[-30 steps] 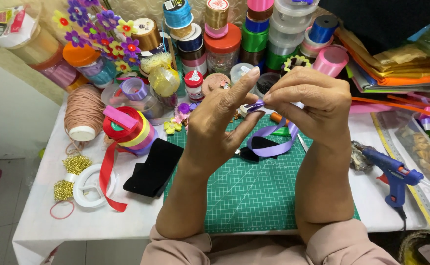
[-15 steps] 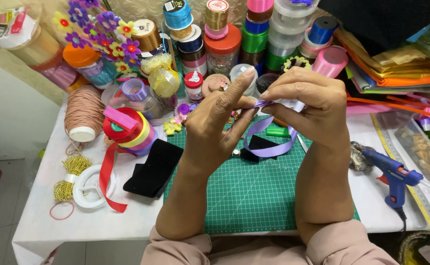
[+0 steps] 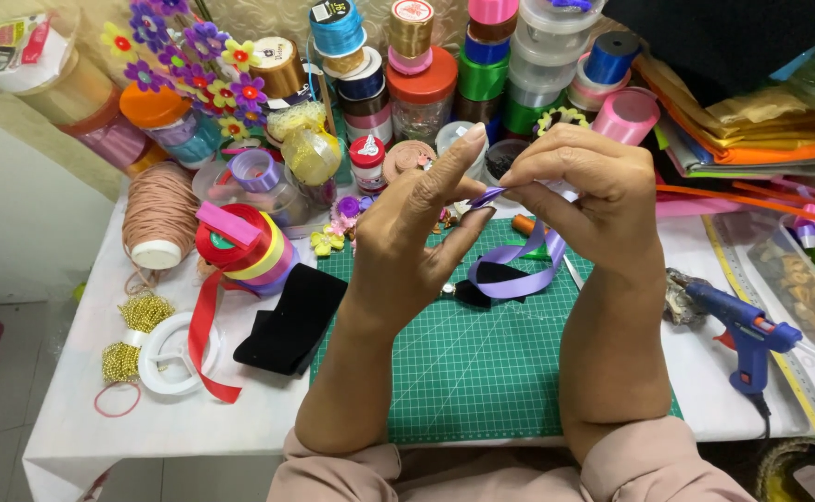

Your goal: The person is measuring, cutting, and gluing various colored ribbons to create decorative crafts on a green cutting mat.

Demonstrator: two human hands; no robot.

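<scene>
Both my hands are raised above a green cutting mat [image 3: 482,372]. My right hand [image 3: 584,191] pinches a folded piece of lilac ribbon [image 3: 519,270], whose tail loops down toward the mat. My left hand [image 3: 417,232] meets the ribbon's fold at the fingertips, index finger stretched upward. A small black fabric scrap [image 3: 486,279] lies on the mat under the loop.
Stacked ribbon spools [image 3: 426,74] and jars crowd the table's back. A red, yellow and pink ribbon roll [image 3: 240,246] and black velvet piece [image 3: 287,321] lie left of the mat. A blue glue gun [image 3: 747,335] rests at right, a beige cord cone [image 3: 157,218] at far left.
Both hands have stayed together, shifting slightly; the ribbon's loop hangs a little differently below my right hand.
</scene>
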